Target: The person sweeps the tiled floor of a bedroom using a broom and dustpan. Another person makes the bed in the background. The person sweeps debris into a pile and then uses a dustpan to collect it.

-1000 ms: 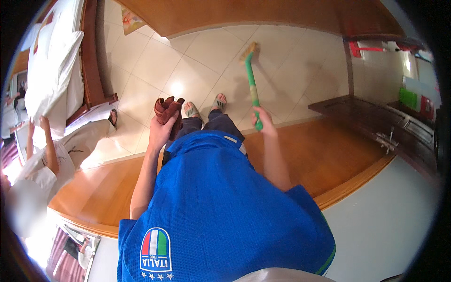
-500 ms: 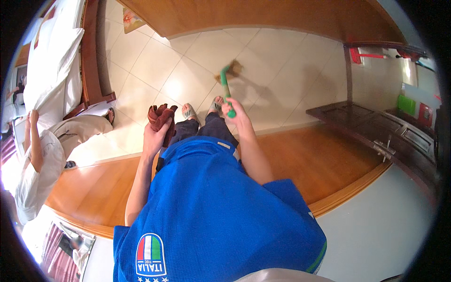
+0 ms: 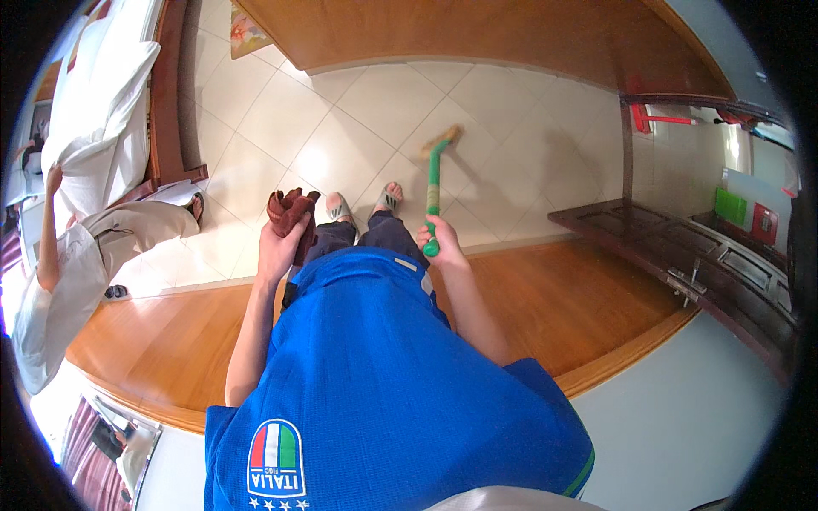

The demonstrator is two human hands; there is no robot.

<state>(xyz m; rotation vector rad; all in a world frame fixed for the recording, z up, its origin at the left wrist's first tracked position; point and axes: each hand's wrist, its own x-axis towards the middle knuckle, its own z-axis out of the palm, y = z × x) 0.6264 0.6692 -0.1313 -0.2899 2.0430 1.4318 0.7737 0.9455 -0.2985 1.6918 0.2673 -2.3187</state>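
Observation:
My right hand (image 3: 442, 242) grips the lower end of a broom (image 3: 434, 183) with a green handle. Its straw-coloured head points away from me, over the tiled floor beyond my feet; I cannot tell whether the bristles touch the tiles. In my left hand (image 3: 282, 246) is a bunched dark brown cloth (image 3: 292, 217), held at waist height left of my body. The fingers wrap round its lower part, and its folds stick up above them. My sandalled feet (image 3: 390, 196) stand on the tiles between the two hands.
Behind me runs wooden panelling (image 3: 170, 341), and another wooden surface (image 3: 477, 34) spans the far side. To the right is a dark wooden door (image 3: 630, 234) with a metal latch. A person (image 3: 77, 264) at the left holds a white cloth (image 3: 102, 128).
The broom has swung to the right and its handle end has come nearer my body, along with my right hand. My left hand keeps the brown cloth nearly in place.

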